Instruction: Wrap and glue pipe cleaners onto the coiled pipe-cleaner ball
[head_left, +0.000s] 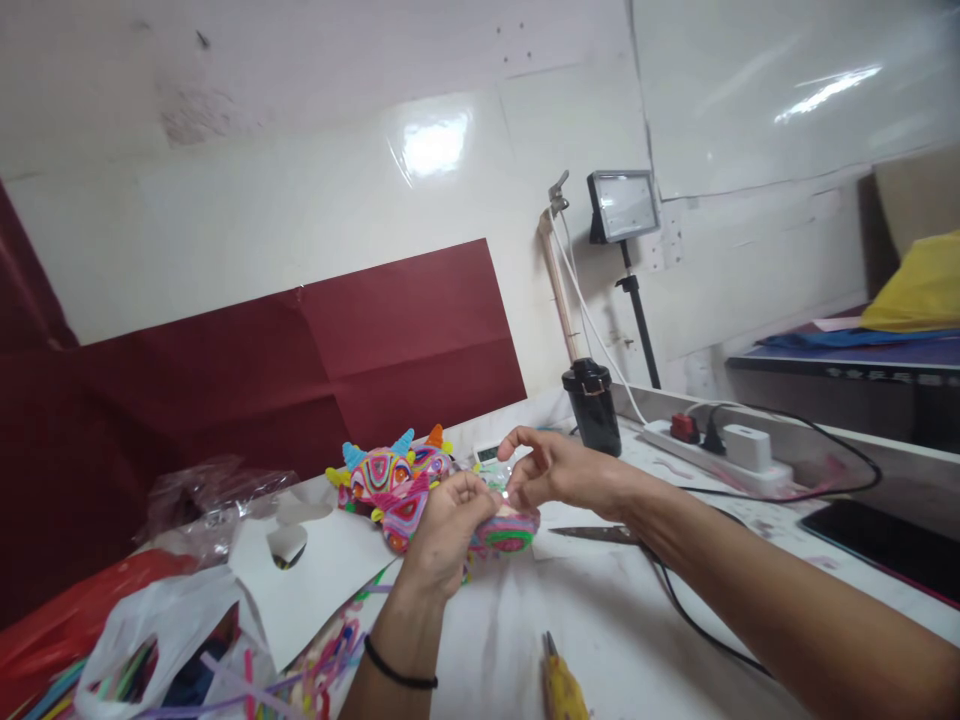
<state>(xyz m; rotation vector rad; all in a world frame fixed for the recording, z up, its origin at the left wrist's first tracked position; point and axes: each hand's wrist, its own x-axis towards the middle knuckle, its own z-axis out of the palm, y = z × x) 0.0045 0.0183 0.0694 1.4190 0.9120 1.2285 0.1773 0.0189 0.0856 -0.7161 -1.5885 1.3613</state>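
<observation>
My left hand [444,528] is curled around a colourful coiled craft piece [504,530], pink with green and red swirls, held just above the white table [622,640]. Meeting it from the right, my right hand [551,470] pinches a small clear bit at the top of the same piece with thumb and fingers. Behind my hands lie other bright patterned craft figures [394,478] with blue, yellow and orange horns.
Scissors [592,534] lie right of my hands, and a yellow-handled tool [562,688] is near the front edge. A black jar [592,404], power strip [716,450] with cables, lamp stand [624,215] and dark phone [889,550] are at right. Plastic bags [161,640] with coloured strips and white card [315,580] fill the left.
</observation>
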